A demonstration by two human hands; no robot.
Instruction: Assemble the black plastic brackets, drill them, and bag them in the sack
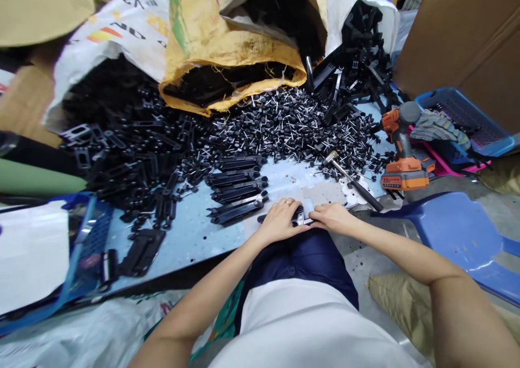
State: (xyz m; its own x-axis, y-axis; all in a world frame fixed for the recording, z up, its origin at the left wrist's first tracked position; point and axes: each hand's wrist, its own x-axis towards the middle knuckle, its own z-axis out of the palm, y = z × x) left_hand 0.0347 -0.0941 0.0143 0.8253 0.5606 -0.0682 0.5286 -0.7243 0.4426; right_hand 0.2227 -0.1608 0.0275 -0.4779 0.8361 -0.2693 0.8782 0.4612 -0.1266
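Note:
At the table's front edge, my left hand [283, 220] is closed over a black plastic bracket [299, 213] with a pale metal part at its end. My right hand [331, 218] pinches the right end of the same piece, fingertips close to the left hand's. Much of the bracket is hidden under the fingers. Left of my hands lies a row of long black assembled brackets [238, 211], side by side. A hammer [352, 181] with a dark handle rests to the right, its head pointing away from me.
Black-headed screws [280, 121] are heaped across the blue table [182, 251]. Loose black parts [134, 156] spill from sacks, among them a yellow one [239, 48]. An orange cordless drill [404, 148] stands at right, near a blue basket [479, 121] and a blue plastic chair [467, 232].

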